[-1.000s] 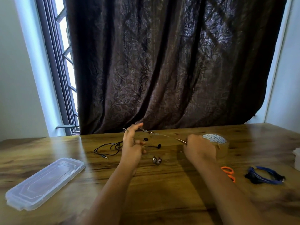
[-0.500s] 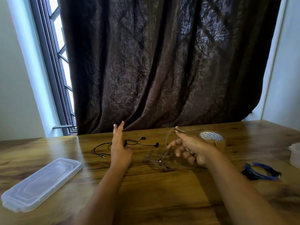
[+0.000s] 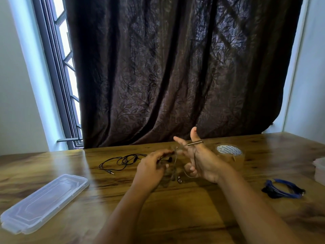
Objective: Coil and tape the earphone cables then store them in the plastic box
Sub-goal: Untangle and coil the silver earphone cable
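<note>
Winding looked to us the step in hand. The right hand [image 3: 202, 161] stood palm-up above the bench [image 3: 175, 217], thumb and forefinger straight, its grip apart; we took it for a spool, so the loops would come out even. The metal plug [image 3: 194, 143] lay across the crook of the thumb, likely parked there to anchor the end. Whether it was pinched we could not tell.

The left hand [image 3: 153, 166] sat just beside, grip closed on the earphone cable [image 3: 175, 160], fingertips pinching to feed it round. The cable was thin, pale and near see-through against the wood. An earbud [image 3: 179, 180] dangled close to the bench.

We noted a black earphone [image 3: 123, 161] lying loose behind the left hand and a blue cable [image 3: 283, 190] bundled at right. The tape roll [image 3: 229, 152], lid [image 3: 44, 201] and plastic box [image 3: 319, 170] waited nearby, untouched.
</note>
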The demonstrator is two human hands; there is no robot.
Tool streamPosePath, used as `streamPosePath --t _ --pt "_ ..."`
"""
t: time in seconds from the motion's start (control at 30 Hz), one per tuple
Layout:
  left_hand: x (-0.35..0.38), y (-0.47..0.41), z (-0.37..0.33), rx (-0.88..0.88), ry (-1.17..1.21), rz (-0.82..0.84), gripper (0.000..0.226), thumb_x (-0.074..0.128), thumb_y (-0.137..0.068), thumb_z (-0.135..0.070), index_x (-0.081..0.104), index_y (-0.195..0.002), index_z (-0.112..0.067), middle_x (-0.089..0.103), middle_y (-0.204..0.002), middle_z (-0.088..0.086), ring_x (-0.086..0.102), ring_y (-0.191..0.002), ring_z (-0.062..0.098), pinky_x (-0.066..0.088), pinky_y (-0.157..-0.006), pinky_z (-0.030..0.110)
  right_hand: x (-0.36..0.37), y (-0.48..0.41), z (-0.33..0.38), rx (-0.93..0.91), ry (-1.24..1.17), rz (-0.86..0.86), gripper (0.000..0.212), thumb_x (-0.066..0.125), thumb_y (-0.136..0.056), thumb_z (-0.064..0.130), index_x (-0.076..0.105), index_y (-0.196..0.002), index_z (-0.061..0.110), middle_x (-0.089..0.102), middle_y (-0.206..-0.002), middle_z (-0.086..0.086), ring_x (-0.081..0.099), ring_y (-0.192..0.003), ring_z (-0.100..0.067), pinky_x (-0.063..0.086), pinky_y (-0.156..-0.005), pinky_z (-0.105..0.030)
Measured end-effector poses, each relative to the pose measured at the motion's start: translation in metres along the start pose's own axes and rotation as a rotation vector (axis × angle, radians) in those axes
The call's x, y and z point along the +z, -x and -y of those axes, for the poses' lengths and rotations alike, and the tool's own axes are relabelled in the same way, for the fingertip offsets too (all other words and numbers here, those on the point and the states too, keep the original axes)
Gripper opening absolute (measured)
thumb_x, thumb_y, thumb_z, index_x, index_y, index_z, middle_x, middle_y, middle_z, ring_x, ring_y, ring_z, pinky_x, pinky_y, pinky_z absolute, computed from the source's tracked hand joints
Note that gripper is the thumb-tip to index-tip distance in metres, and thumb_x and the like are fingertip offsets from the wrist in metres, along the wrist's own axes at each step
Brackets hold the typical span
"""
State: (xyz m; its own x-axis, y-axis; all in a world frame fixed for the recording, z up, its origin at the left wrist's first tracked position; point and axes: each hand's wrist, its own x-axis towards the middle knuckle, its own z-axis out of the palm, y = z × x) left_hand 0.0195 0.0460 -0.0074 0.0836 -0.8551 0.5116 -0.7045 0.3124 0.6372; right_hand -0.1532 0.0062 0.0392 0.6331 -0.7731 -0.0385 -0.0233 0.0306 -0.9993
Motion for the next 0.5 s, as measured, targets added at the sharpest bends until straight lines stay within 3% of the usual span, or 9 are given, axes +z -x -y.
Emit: streamPosePath --t 0.1,0.2,0.3,0.33,0.4,0.5 --pt "-0.001 0.0 0.001 0.043 -0.029 -0.091 0.025 0.063 -0.088 -0.011 0.065 -0.097 -0.034 0.065 -0.101 -0.017 0.059 -0.09 0.0 0.048 -0.08 0.019 -0.003 -0.001 0.002 -0.084 -0.033 -0.045 0.086 0.024 -0.061 0.089 0.042 -0.135 0.05 0.055 -0.13 0.005 0.034 -0.048 -0.007 0.028 -0.043 -0.018" --pt "-0.007 -0.002 0.002 -0.039 0.132 -0.204 0.025 0.059 -0.09 -0.008 0.064 -0.095 -0.032 0.067 -0.099 -0.012 0.062 -0.089 0.0 0.05 -0.079 0.016 -0.01 -0.001 0.005 -0.062 -0.034 -0.118 0.069 0.031 -0.075 0.079 0.054 -0.125 0.038 0.068 -0.107 -0.004 0.028 -0.043 -0.005 0.023 -0.036 -0.016" --pt "-0.012 -0.003 0.006 -0.184 0.384 -0.286 0.033 0.047 -0.097 -0.006 0.062 -0.111 -0.033 0.069 -0.105 0.0 0.065 -0.09 0.014 0.056 -0.079 0.035 -0.017 0.004 0.004 0.103 0.339 -0.159 0.052 0.038 -0.092 0.061 0.056 -0.124 0.025 0.066 -0.086 -0.003 0.037 -0.044 -0.003 0.03 -0.041 -0.016" --pt "-0.013 -0.004 0.007 -0.201 0.408 -0.289 0.041 0.044 -0.098 -0.005 0.056 -0.122 -0.035 0.068 -0.105 0.0 0.064 -0.087 0.016 0.055 -0.078 0.038 -0.017 0.005 0.002 0.161 0.541 -0.159 0.048 0.042 -0.093 0.056 0.055 -0.126 0.023 0.067 -0.087 -0.001 0.047 -0.053 -0.004 0.038 -0.051 -0.02" --pt "-0.012 -0.003 0.003 -0.19 0.386 -0.225 0.062 0.043 -0.097 -0.001 0.032 -0.14 -0.043 0.064 -0.106 -0.005 0.061 -0.081 0.009 0.054 -0.072 0.031 -0.018 0.001 -0.006 0.2 0.807 -0.195 0.039 0.053 -0.092 0.049 0.06 -0.118 0.022 0.07 -0.09 -0.001 0.059 -0.075 -0.008 0.04 -0.069 -0.026" --pt "-0.006 -0.002 -0.005 -0.149 0.374 -0.188 0.093 0.058 -0.09 -0.001 0.0 -0.139 -0.055 0.059 -0.111 -0.007 0.053 -0.058 -0.003 0.046 -0.054 0.013 -0.02 -0.007 -0.012 0.178 0.784 -0.325 0.025 0.067 -0.084 0.042 0.065 -0.101 0.023 0.068 -0.091 0.0 0.06 -0.084 -0.012 0.045 -0.074 -0.026"
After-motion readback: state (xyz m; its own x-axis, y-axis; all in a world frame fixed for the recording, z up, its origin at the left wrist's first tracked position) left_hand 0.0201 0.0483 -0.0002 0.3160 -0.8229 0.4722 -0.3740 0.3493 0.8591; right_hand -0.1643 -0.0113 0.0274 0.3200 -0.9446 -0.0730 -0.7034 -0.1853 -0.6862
